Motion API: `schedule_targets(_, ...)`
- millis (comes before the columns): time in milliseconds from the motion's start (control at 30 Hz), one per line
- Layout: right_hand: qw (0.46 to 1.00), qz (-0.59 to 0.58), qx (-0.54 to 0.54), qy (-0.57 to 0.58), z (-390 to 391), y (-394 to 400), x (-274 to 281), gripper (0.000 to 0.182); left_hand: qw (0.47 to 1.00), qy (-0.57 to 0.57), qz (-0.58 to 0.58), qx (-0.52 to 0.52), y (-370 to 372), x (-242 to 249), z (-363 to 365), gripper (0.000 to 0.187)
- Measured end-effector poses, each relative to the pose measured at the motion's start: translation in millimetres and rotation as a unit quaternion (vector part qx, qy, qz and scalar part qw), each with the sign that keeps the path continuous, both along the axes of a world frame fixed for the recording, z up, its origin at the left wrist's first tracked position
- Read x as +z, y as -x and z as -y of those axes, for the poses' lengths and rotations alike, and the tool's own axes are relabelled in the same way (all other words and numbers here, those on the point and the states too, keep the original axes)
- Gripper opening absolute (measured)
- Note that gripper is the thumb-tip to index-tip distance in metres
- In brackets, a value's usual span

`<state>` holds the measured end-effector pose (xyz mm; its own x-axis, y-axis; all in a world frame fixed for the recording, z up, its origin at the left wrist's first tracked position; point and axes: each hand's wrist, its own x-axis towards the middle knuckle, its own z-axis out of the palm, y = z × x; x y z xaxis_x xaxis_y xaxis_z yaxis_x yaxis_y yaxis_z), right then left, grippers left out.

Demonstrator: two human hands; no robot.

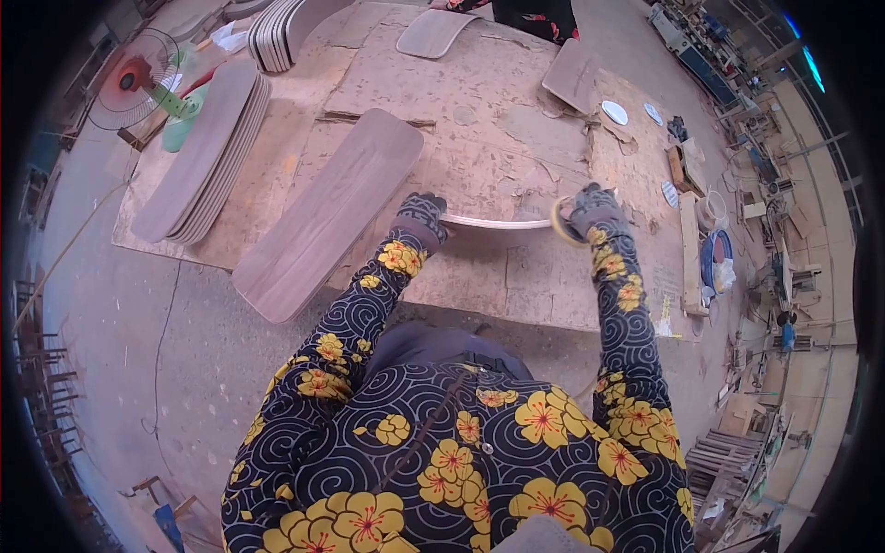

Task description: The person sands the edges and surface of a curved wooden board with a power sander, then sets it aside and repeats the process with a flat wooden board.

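Observation:
Both hands wear dark patterned gloves. Between them, over the worn wooden table, a thin curved board (498,223) is held with its pale edge facing up. My left hand (423,214) is closed on the board's left end. At the other end, my right hand (593,205) is closed by the board, with a yellowish ring like a tape roll (560,221) at its inner side. A long wood-grain board (332,212) with rounded corners lies slanted left of my left hand, its lower end past the table edge.
A stack of similar boards (207,152) lies at the table's left, beside a fan (136,76). More curved boards (286,32) stand at the back left. Another person (535,17) is at the far edge. Pale discs (614,112) and a blue-rimmed bucket (716,258) are at right.

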<state>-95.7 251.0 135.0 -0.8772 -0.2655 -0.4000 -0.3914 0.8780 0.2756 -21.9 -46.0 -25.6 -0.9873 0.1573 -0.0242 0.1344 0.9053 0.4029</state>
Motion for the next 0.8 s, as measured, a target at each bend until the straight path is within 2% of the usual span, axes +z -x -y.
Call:
schedule_targets(33,1.000,-0.027,0.004,0.010,11,-2,-11,0.044,1.000,-0.005,0.002,0.003,0,1,0,0.055)
schedule_targets(100,0.988,-0.067,0.093,0.107,24,-12,-58,0.044,1.000,0.006,-0.004,-0.001,-2,5,-1,0.056)
schedule_targets(167,0.986,0.011,0.102,0.135,75,-30,-61,0.048,1.000,0.017,-0.002,0.002,-2,4,-1,0.057)
schedule_targets(267,0.981,0.060,-0.030,0.181,106,-62,-6,0.051,1.000,0.021,0.005,0.011,-1,-2,0,0.058)
schedule_targets(300,0.982,0.013,0.117,0.146,83,-38,-46,0.047,1.000,0.017,0.002,0.013,-2,0,0,0.058)
schedule_targets(367,0.980,-0.029,0.093,0.171,33,-15,-56,0.044,1.000,0.009,0.007,0.016,-3,3,-1,0.058)
schedule_targets(433,0.996,-0.036,0.041,0.074,-11,6,-45,0.042,1.000,0.007,0.019,0.012,-4,7,-2,0.057)
schedule_targets(500,0.996,-0.033,-0.086,0.010,-41,32,-34,0.043,0.999,0.017,0.030,0.008,-6,14,-3,0.057)
schedule_targets(567,0.995,-0.071,-0.069,-0.012,-61,31,-26,0.044,0.999,0.029,0.030,0.006,-4,20,-4,0.055)
schedule_targets(667,0.996,-0.044,-0.045,-0.068,-55,42,-40,0.042,0.996,0.075,0.042,0.014,-8,34,-8,0.049)
schedule_targets(700,0.990,0.013,0.048,-0.135,-22,21,-23,0.042,0.992,0.107,0.060,0.021,-10,56,-14,0.047)
schedule_targets(767,0.989,-0.076,0.115,0.044,-10,-7,-50,0.041,0.981,0.184,0.054,0.015,-7,69,-38,0.038)
schedule_targets(800,0.993,-0.059,0.064,0.076,14,-30,-30,0.042,0.982,0.176,0.069,0.000,-6,67,-56,0.038)
